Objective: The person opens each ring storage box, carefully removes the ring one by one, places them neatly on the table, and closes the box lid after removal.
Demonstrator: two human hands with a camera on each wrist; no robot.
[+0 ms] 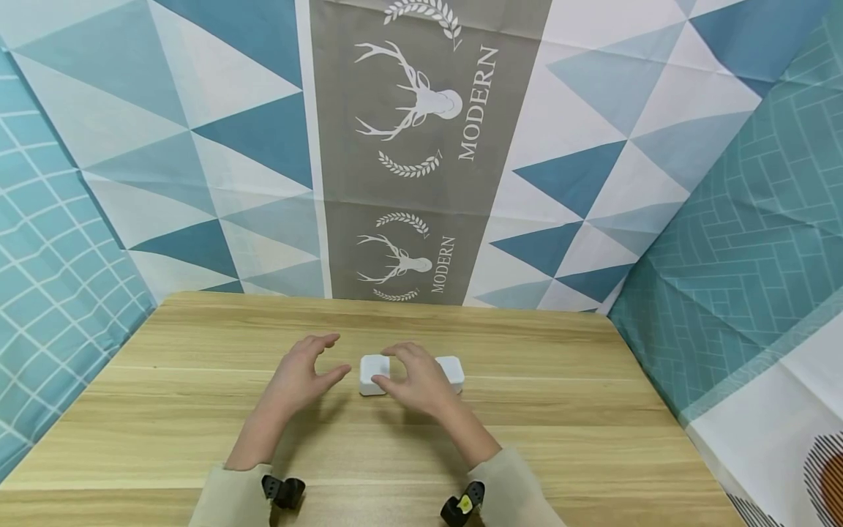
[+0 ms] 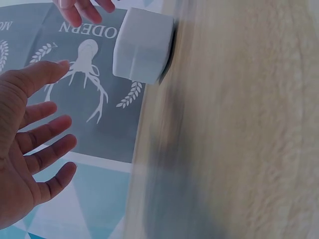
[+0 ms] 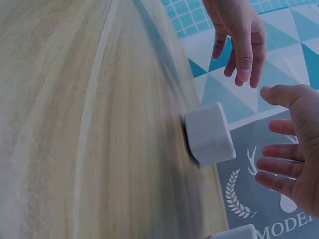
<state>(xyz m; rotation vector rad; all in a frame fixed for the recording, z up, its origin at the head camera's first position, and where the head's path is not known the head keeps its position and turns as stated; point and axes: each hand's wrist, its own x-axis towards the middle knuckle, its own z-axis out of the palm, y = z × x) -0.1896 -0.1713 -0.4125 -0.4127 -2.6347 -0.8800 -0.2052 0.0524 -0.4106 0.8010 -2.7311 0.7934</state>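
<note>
Beige sleeves [image 1: 227, 498] enter bottom. Your left hand [image 1: 304, 375] and right hand [image 1: 418, 378], grips parted, empty, hover near lower-centre white blocks [image 1: 370, 364] [image 1: 452, 372].

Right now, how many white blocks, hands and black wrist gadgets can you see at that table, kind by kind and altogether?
White blocks: 2
Hands: 2
Black wrist gadgets: 2
Total: 6

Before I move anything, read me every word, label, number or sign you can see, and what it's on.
"MODERN": upper, larger print, sideways on the gray panel.
"MODERN": lower, smaller print, same panel.
The yellow mark on the black wrist device: too small to read.
No lettering shows on the left white block or right white block.
</note>
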